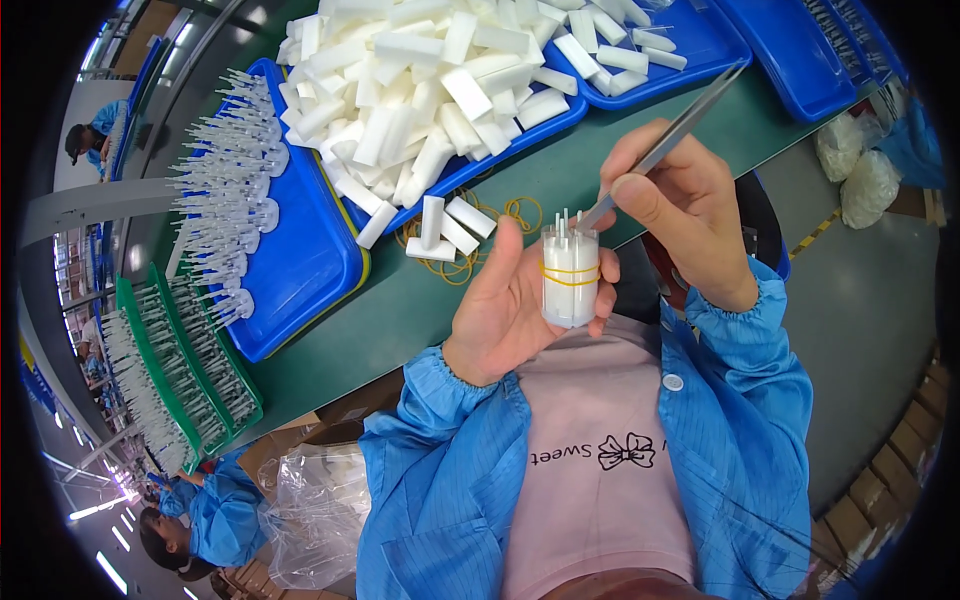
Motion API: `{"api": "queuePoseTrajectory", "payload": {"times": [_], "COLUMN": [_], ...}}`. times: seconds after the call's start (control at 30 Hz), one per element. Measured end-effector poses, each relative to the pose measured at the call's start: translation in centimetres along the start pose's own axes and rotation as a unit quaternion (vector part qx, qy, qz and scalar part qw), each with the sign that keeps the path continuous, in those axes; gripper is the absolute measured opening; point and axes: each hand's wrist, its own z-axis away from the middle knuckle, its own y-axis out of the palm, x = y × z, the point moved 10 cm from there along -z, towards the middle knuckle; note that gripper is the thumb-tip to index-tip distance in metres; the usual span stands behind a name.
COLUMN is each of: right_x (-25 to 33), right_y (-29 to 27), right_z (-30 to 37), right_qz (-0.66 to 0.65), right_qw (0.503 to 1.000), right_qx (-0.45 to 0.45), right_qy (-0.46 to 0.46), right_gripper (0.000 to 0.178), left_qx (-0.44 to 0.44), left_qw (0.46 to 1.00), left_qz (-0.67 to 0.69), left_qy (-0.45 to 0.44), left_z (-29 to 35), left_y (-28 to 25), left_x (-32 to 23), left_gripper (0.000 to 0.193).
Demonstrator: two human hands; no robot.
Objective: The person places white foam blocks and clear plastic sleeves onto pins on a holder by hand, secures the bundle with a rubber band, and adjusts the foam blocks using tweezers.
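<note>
While left hand (500,325) is cradling rubber-banded cylinder (570,300) in curled fingers, right hand (690,205) is pinching metal tweezers (682,128) near its rods (562,222) | seemingly adjusting | next: likely needing steady aim

Silver tweezers (680,130) slant down to an upright, yellow-banded white bundle (569,293).
</note>
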Motion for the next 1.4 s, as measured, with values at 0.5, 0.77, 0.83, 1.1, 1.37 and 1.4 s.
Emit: {"api": "queuePoseTrajectory", "payload": {"times": [0.5,0.77,0.83,1.1,1.37,1.4], "right_x": [-2.9,-1.1,-2.8,-2.8,-2.6,-2.6], "right_y": [1.4,1.1,0.7,-0.2,0.4,0.4], "right_z": [0.0,0.0,0.2,0.2,0.4,0.5], "right_qz": [-0.051,0.12,-0.062,-0.084,-0.043,-0.043], "right_qw": [0.98,0.986,0.987,0.988,0.99,0.99], "right_qx": [0.116,0.116,0.091,0.088,0.108,0.106], "right_qy": [0.153,-0.007,0.117,0.099,0.08,0.079], "right_gripper": [0.021,0.018,0.018,0.016,0.012,0.012], "left_qx": [-0.079,-0.025,-0.011,-0.099,-0.053,-0.073], "left_qw": [0.987,0.999,1.0,0.995,0.998,0.996], "left_qz": [-0.137,-0.016,0.017,0.001,0.01,0.024], "left_qy": [0.03,-0.011,0.001,-0.015,-0.028,-0.037], "left_z": [0.1,-0.8,-0.9,-0.9,-1.2,-1.3], "left_y": [-1.6,-1.9,-1.2,-2.4,-2.2,-3.0], "left_x": [0.3,1.5,1.3,1.5,1.9,2.0], "left_gripper": [0.063,0.064,0.065,0.065,0.066,0.065]}}
